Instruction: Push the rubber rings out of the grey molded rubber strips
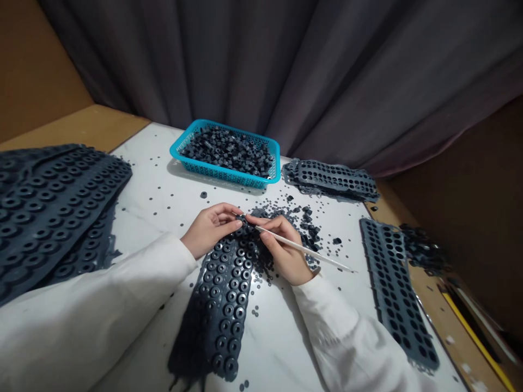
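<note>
A long dark rubber sheet (224,305) studded with ring-shaped parts lies on the white table (278,337) in front of me. My left hand (210,228) pinches the sheet's far end, fingers curled on it. My right hand (284,247) is closed around a thin white stick (310,251) that points right, its fingertips touching the same end of the sheet. Loose dark rings (306,223) lie scattered just beyond my right hand.
A blue basket (183,147) full of dark rings stands at the back. Emptied perforated sheets lie at the back right (335,179) and along the right edge (392,288). A stack of full sheets (49,201) covers the left. Grey curtains hang behind.
</note>
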Available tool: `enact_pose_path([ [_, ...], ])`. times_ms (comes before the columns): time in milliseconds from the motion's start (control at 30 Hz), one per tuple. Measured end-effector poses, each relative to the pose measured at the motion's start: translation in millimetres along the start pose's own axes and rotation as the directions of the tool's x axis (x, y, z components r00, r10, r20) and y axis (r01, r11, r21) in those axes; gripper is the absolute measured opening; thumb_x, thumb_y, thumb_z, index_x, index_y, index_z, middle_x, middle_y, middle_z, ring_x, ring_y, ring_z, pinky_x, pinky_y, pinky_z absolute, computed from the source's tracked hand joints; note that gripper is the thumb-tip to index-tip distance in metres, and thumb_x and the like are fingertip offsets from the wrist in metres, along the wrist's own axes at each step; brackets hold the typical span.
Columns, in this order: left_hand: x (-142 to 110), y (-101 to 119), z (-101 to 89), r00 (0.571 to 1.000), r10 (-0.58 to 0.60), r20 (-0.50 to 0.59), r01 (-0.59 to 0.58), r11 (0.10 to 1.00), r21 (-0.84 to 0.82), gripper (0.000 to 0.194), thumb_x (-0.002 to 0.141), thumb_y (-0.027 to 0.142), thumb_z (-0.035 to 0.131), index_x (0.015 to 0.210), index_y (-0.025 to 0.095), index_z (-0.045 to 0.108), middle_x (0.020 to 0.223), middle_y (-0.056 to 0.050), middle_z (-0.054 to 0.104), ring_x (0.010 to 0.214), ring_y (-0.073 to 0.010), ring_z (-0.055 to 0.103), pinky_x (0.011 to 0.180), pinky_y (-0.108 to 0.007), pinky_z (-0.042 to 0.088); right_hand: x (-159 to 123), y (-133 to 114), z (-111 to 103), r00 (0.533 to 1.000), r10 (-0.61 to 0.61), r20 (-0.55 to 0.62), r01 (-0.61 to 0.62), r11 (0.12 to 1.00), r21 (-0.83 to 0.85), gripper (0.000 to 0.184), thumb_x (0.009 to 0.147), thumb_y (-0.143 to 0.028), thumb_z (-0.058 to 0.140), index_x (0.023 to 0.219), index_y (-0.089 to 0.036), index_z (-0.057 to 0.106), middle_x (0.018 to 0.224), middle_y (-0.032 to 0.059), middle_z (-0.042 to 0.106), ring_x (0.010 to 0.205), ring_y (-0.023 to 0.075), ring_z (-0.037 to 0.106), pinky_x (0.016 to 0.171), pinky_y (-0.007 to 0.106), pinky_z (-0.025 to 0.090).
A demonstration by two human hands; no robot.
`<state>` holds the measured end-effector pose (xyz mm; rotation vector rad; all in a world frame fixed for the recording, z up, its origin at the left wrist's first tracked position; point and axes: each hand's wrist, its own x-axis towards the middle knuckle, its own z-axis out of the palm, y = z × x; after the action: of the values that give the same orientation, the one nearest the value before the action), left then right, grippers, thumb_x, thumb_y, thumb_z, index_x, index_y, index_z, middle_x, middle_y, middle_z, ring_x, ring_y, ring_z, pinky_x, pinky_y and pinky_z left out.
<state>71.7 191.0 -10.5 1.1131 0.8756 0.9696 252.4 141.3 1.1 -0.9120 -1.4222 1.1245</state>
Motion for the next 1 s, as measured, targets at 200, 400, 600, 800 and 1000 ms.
enact_pose_path([
  [200,0.2,1.2,1.0,1.0,0.002,-0.002,-0.002,1.0,-0.027,0.037,0.061,0.035,0.082,0.086,0.017,0.063,0.081,-0.003,0.069,0.079,-0.0174,0.063,0.078,-0.03,0.047,-1.0,-3.7,1.6,0.999,-0.042,-0.012,0.041,0.993,-0.114,0.009,0.09,-0.029,0.058,0.086,-0.022,0.055,0.116,0.0065,0.068,0.113,0.0195,0.061,0.096,0.039,0.048],
  [400,0.5,3.0,1.5,1.0,-0.004,0.008,0.004,0.999,-0.049,0.035,0.061,0.032,0.082,0.086,0.017,0.062,0.082,-0.002,0.067,0.084,-0.0188,0.063,0.082,-0.031,0.045,-0.7,-3.7,1.4,0.986,-0.155,0.057,0.164,0.949,-0.269,0.003,0.09,-0.025,0.058,0.09,-0.023,0.056,0.115,0.007,0.068,0.117,0.0202,0.058,0.102,0.044,0.044],
  [600,-0.2,2.9,0.5,0.999,-0.017,0.041,0.021,0.995,-0.097,0.037,0.064,0.03,0.081,0.092,0.019,0.061,0.085,-0.001,0.066,0.083,-0.0174,0.062,0.079,-0.029,0.045,-0.4,-6.0,2.4,0.992,-0.123,0.023,0.124,0.952,-0.279,0.006,0.09,-0.027,0.057,0.087,-0.022,0.056,0.118,0.0087,0.066,0.113,0.0202,0.06,0.095,0.04,0.048],
  [800,0.4,1.9,0.8,0.996,-0.036,0.079,0.046,0.991,-0.128,0.036,0.065,0.031,0.081,0.093,0.018,0.061,0.085,0.0,0.066,0.079,-0.0152,0.062,0.076,-0.027,0.045,-0.5,-2.7,5.0,0.997,-0.08,-0.011,0.076,0.977,-0.2,0.009,0.09,-0.03,0.058,0.088,-0.022,0.054,0.116,0.0087,0.067,0.11,0.0193,0.063,0.089,0.035,0.051],
  [1000,0.5,1.1,0.5,0.996,-0.049,0.073,0.057,0.991,-0.117,0.036,0.066,0.03,0.08,0.093,0.018,0.06,0.084,-0.001,0.066,0.078,-0.0152,0.061,0.073,-0.026,0.044,-0.9,-0.9,5.8,0.999,-0.036,-0.027,0.031,0.986,-0.166,0.014,0.09,-0.034,0.058,0.087,-0.022,0.053,0.115,0.0078,0.068,0.11,0.0193,0.063,0.088,0.035,0.051],
])
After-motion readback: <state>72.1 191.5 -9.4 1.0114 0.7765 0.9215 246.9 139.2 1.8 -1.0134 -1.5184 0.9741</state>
